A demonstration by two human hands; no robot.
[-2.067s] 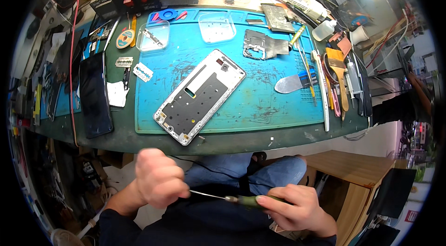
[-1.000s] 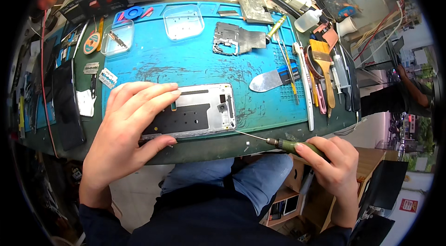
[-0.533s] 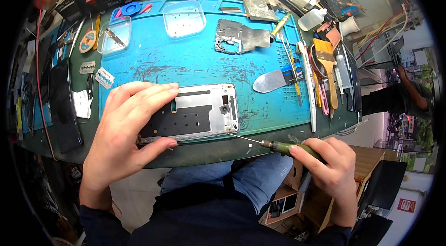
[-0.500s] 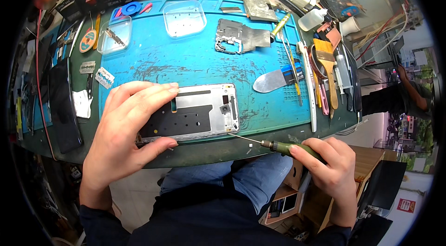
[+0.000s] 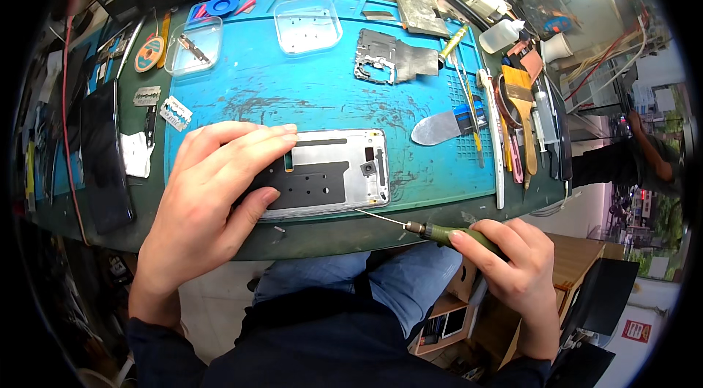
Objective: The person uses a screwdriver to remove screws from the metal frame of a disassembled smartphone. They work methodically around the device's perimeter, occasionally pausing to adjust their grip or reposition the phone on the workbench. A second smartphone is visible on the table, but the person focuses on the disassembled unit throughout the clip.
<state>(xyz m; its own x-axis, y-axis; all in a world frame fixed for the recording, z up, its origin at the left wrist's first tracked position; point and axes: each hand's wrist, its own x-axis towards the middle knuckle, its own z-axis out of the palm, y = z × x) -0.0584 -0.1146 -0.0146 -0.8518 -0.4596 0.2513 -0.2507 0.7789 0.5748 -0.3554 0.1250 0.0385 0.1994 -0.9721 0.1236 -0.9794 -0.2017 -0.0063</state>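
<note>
A phone mid-frame, silver with black patches and a small camera near its right end, lies flat at the mat's near edge. Across its left part my left hand is closed, fingers over the far edge and thumb on the face; the left end is hidden under it. My right hand grips a green-handled tool with a thin metal shaft. The shaft's tip meets or nearly meets the frame's near long edge, left of the right corner; I cannot tell if it touches.
The blue mat carries two clear boxes of small parts, a metal phone plate and a flat spatula blade. Brushes and syringes lie right. Razor blades and a dark phone lie left.
The tool's tip has slid leftward along the frame's near edge. My left thumb has moved from that edge up onto the frame's face. The whole view has shifted slightly.
</note>
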